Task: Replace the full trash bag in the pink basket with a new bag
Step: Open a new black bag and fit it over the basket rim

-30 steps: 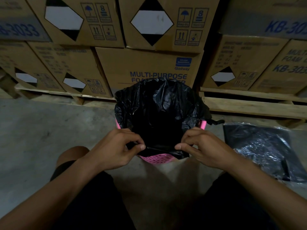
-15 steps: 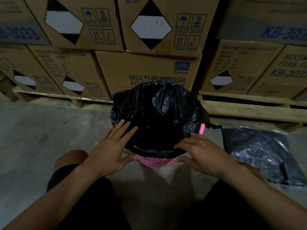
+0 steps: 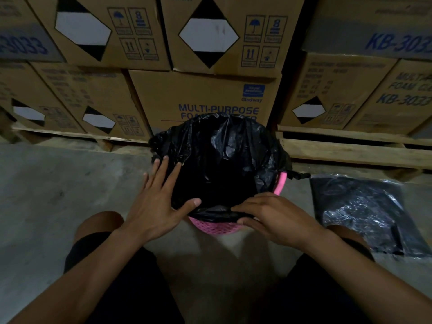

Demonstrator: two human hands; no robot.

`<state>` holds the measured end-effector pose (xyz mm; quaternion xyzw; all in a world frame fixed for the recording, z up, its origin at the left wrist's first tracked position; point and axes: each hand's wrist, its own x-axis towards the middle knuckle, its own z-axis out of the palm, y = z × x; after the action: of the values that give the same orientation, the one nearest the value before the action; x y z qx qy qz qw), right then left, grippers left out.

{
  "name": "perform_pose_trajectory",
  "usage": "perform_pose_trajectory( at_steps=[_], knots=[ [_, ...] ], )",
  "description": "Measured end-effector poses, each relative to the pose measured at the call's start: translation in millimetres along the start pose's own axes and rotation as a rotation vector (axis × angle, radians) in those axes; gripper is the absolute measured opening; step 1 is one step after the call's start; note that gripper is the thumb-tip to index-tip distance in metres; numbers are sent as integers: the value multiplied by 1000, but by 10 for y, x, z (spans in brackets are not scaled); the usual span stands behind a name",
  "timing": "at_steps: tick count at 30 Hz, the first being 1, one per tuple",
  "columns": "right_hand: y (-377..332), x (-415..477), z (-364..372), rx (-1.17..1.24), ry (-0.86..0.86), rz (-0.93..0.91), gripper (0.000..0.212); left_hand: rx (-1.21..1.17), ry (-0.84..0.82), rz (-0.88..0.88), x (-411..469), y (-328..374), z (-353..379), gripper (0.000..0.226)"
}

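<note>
1. Stacked cardboard boxes (image 3: 205,99) filled the far side of the scene, resting on wooden pallets (image 3: 355,153); one box directly behind the basket carried the printed words "MULTI-PURPOSE", and others to the right read "KB-3033".
2. Bare concrete floor (image 3: 58,190) spread across the near and left parts of the scene.
3. Both of the person's forearms reached in from the near edge, with the knees in dark shorts on either side of the basket.
4. At the centre, close to the pallets, stood the pink basket (image 3: 217,226), its lattice wall showing only at the near side and as a strip at the right rim.
5. A black bag (image 3: 224,155) lined the basket, its crinkled edge folded outward over the rim nearly all the way round and its mouth wide open and dark inside.
6. On the floor to the right, just apart from the basket, lay a flat clear-wrapped pack of black bags (image 3: 364,211).
7. The left hand (image 3: 156,206) was spread wide, its fingers laid flat against the bag at the left rim and its thumb at the near rim.
8. The right hand (image 3: 278,218) was curled over the near rim, its fingers and thumb pinching the bag's folded edge there.
</note>
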<state>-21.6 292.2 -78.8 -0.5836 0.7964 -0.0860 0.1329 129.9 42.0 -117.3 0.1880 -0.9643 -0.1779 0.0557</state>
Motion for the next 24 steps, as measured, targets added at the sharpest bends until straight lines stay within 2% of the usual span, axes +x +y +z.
perform_pose_trajectory(
  at_steps=[4,10,15,18,22,24],
  knots=[
    [-142,66,-14,-4,43,25,60,-74,31,-77,-27,11,-4,103],
    [-279,239,125,4,23,3,39,-150,111,-205,135,5,-71,92],
    [-236,158,130,-14,42,8,45,-336,34,-201,144,-55,18,95],
    [-225,72,62,5,135,38,53,-368,117,-232,125,-27,15,90],
    [38,151,-70,-41,358,290,62,-257,274,-301,199,78,-49,94],
    [223,278,-142,-56,329,447,71,-270,285,-280,271,139,-49,95]
  ],
)
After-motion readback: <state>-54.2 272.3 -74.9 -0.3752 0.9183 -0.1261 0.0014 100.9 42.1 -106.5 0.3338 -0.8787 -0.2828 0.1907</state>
